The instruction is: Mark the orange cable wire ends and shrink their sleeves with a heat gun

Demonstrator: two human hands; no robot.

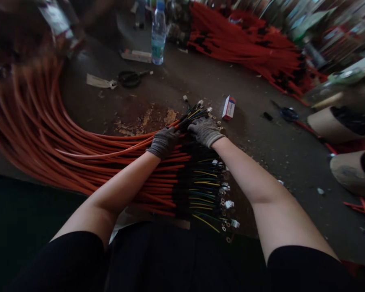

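Both my hands wear grey knit gloves. My left hand [164,141] is closed around an orange cable [130,147] near its stripped end. My right hand [204,130] grips the same cable end, where thin black, yellow and green wires with white connectors [197,110] fan out past my fingers. Under my forearms lies a big bundle of orange cables [42,134] that curves away to the left. Their stripped ends with small wires and ring terminals [214,190] lie in a row in front of me.
On the dark worktable [261,138] stand a water bottle [158,34], black scissors [130,78], a small red-and-white box [228,107] and scattered scraps. Another heap of red-orange cables [249,40] lies at the back right. Cardboard tubes [349,170] sit at the right edge.
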